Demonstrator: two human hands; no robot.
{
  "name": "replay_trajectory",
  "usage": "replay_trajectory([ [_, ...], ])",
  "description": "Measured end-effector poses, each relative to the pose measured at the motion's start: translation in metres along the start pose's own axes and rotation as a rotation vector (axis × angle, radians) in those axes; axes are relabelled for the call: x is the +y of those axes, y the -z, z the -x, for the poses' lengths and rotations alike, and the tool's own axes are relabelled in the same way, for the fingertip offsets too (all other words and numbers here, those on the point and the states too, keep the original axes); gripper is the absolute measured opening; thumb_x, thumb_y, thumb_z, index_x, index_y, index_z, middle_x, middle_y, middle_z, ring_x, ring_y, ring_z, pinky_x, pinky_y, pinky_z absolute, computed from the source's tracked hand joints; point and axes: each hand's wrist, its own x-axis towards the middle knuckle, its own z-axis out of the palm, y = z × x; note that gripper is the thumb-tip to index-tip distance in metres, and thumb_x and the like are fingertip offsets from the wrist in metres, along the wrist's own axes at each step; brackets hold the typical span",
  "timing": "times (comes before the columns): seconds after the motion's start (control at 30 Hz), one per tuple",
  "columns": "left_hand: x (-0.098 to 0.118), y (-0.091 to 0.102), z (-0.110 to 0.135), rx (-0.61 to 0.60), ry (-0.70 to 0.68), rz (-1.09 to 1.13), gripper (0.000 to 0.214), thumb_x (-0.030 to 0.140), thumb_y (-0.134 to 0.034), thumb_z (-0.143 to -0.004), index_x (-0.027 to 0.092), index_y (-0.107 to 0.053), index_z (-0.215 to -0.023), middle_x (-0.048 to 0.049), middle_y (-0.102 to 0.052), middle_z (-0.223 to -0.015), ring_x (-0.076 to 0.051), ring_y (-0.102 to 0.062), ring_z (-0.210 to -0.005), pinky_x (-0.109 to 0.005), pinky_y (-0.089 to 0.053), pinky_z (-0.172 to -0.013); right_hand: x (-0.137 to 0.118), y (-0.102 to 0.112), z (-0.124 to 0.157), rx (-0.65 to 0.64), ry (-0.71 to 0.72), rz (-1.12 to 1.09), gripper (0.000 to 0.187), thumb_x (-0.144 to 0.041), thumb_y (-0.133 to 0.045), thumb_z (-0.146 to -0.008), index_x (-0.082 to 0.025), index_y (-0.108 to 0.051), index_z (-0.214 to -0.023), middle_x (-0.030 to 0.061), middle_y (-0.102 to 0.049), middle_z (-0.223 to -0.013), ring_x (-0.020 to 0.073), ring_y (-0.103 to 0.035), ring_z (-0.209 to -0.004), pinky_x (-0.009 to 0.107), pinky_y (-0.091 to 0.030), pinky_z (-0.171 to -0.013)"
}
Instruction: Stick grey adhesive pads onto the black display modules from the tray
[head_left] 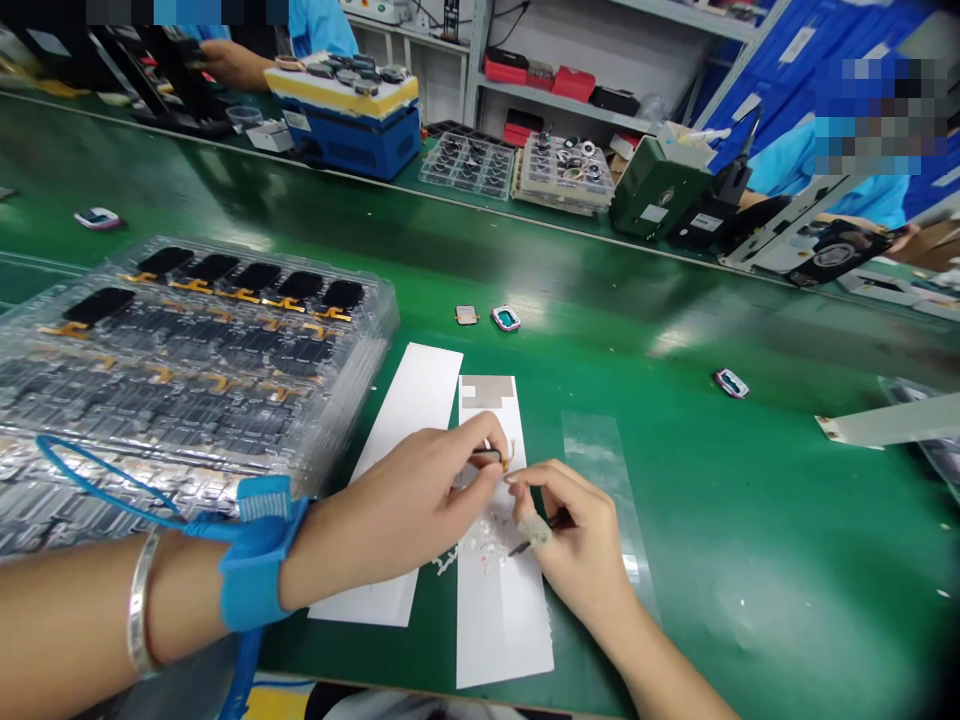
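I watch the left hand (405, 510) pinching a small black module with an orange flex tail (487, 456) above a white paper strip (499, 620) near the middle of the green table (757, 520), while the right hand (577, 545), one finger in a pale finger cot (535, 532), grips a slim dark pointed tool (521, 548). White flecks (480, 530) lie on the strip. Toward the table's left edge, a stacked clear plastic tray (225, 340) holds full rows of black modules, so I judge that most remain unworked.

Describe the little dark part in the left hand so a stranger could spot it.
On the green workbench, right of the stacked clear trays, the left hand hovers over a white paper strip. It pinches a small dark module with an orange flex tail. Unlike its lookalikes in the trays, this one is hand-held.
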Motion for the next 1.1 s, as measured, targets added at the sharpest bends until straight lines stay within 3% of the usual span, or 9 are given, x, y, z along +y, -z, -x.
replay_trajectory([
  [0.17, 0.0, 0.004, -0.002, 0.109, -0.008, 0.197, 0.007, 0.023, -0.037, -0.099, 0.024, -0.043, -0.095, 0.0058, -0.046, -0.074, -0.012, -0.042, -0.062, -0.024, -0.034, -0.057, 0.004, 0.001, 0.0, -0.253, -0.02, -0.026, 0.021, -0.014, -0.049, -0.09, -0.02, -0.069, -0.086, 0.0023, -0.067, -0.076, 0.0144, -0.06, -0.066, 0.024, -0.043, -0.058],
  [0.3, -0.001, 0.004, -0.004, 0.059, 0.031, 0.258, 0.006, 0.024, -0.035, -0.099, 0.024, -0.041, -0.096, 0.0064, -0.042, -0.071, -0.012, -0.041, -0.063, -0.026, -0.031, -0.057, 0.008, -0.002, 0.002, -0.227, -0.027, 0.029, 0.019, -0.015, -0.052, -0.089, -0.019, -0.065, -0.076, 0.0013, -0.065, -0.073, 0.0145, -0.059, -0.066, 0.025, -0.042, -0.06],
  [0.53, -0.002, 0.004, -0.004, 0.047, 0.028, 0.259, 0.006, 0.024, -0.035, -0.099, 0.024, -0.041, -0.097, 0.006, -0.043, -0.074, -0.012, -0.041, -0.066, -0.027, -0.031, -0.057, 0.004, 0.002, 0.002, -0.291, -0.038, -0.007, 0.03, -0.005, -0.047, -0.079, -0.021, -0.068, -0.095, 0.0009, -0.063, -0.079, 0.0136, -0.057, -0.066, 0.024, -0.042, -0.059],
  [0.63, -0.002, 0.004, -0.004, 0.027, 0.032, 0.277, 0.006, 0.024, -0.036, -0.099, 0.025, -0.041, -0.097, 0.0065, -0.043, -0.072, -0.012, -0.038, -0.063, -0.026, -0.03, -0.055, 0.0, 0.007, 0.0, -0.268, -0.06, -0.079, 0.026, -0.007, -0.05, -0.075, -0.019, -0.069, -0.088, 0.0013, -0.063, -0.077, 0.0123, -0.052, -0.06, 0.022, -0.036, -0.051],
  [0.83, 0.001, 0.004, -0.003, -0.076, 0.057, 0.352, 0.004, 0.022, -0.037, -0.099, 0.026, -0.038, -0.099, 0.008, -0.043, -0.069, -0.011, -0.033, -0.058, -0.026, -0.028, -0.053, 0.003, 0.01, -0.006, -0.186, -0.156, -0.219, 0.017, -0.019, -0.054, -0.083, -0.018, -0.07, -0.078, 0.0029, -0.062, -0.073, 0.0116, -0.048, -0.056, 0.022, -0.031, -0.049],
  [0.93, 0.004, 0.007, -0.002, -0.201, 0.062, 0.441, 0.006, 0.022, -0.043, -0.097, 0.026, -0.039, -0.099, 0.0078, -0.044, -0.07, -0.011, -0.034, -0.06, -0.025, -0.029, -0.054, 0.009, 0.007, -0.007, -0.109, -0.254, -0.308, 0.013, -0.022, -0.064, -0.076, -0.018, -0.063, -0.064, -0.0005, -0.056, -0.063, 0.0104, -0.045, -0.054, 0.021, -0.03, -0.049],
  [1.03, 0.008, 0.01, 0.0, -0.35, 0.09, 0.482, 0.005, 0.023, -0.044, -0.097, 0.025, -0.04, -0.096, 0.0054, -0.049, -0.077, -0.012, -0.04, -0.066, -0.026, -0.032, -0.056, 0.013, 0.005, -0.007, -0.054, -0.367, -0.431, 0.009, -0.025, -0.069, -0.073, -0.018, -0.064, -0.07, -0.003, -0.054, -0.058, 0.0076, -0.036, -0.047, 0.02, -0.025, -0.045],
  [1.1, 0.008, 0.009, 0.001, -0.362, 0.091, 0.435, 0.005, 0.024, -0.042, -0.098, 0.024, -0.039, -0.095, 0.0046, -0.051, -0.079, -0.013, -0.043, -0.069, -0.025, -0.033, -0.056, 0.014, 0.005, -0.006, -0.047, -0.436, -0.529, 0.016, -0.034, -0.071, -0.076, -0.018, -0.066, -0.075, -0.0037, -0.053, -0.055, 0.0062, -0.029, -0.044, 0.02, -0.019, -0.042],
])
